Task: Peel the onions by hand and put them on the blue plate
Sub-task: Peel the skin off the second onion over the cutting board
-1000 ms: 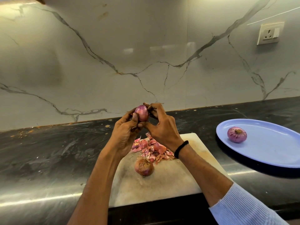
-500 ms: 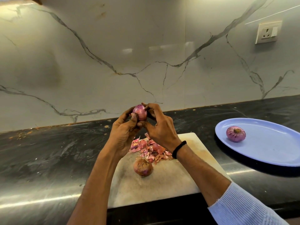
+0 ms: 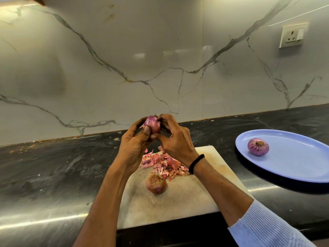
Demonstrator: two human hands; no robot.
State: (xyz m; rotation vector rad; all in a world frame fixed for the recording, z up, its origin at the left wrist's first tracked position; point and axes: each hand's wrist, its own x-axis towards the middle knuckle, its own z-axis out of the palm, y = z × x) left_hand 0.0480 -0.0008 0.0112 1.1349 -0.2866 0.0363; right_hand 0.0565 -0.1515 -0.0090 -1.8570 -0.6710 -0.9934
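Above the cutting board (image 3: 178, 202), your left hand (image 3: 132, 147) grips an onion (image 3: 152, 124) from below, thumb pressed on its near face. Your right hand (image 3: 175, 139) curls round its top and right side; those fingertips sit behind the bulb, so whether they pinch a strip of skin cannot be told. Loose peels (image 3: 160, 165) are partly covered by your right wrist. A second onion (image 3: 156, 184), skin on, lies on the board just nearer you. Well to the right on the tabletop (image 3: 44, 166), the blue plate (image 3: 293, 163) carries a peeled onion (image 3: 258, 146); the frame edge cuts the plate off.
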